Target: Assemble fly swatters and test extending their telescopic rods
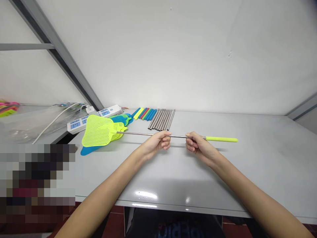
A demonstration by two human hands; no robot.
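Note:
Both hands hold one fly swatter level above the grey table. Its yellow-green perforated head (97,131) points left, and its yellow-green handle (221,139) points right, with a thin metal rod (178,136) between. My left hand (158,144) pinches the rod near its middle, between thumb and fingers. My right hand (199,147) grips the rod close to the handle end. Behind the head, more swatter heads lie on the table: a yellow-green one (118,128) and a blue one (122,119). A blue edge (91,150) shows beneath the held head.
Past my hands lie a row of metal tubes (162,119) and several coloured handles (145,114). White power strips (109,111) with a cable stand at the left. Clear plastic wrap (47,122) covers the far-left surface. A wall (188,59) closes off the table's back.

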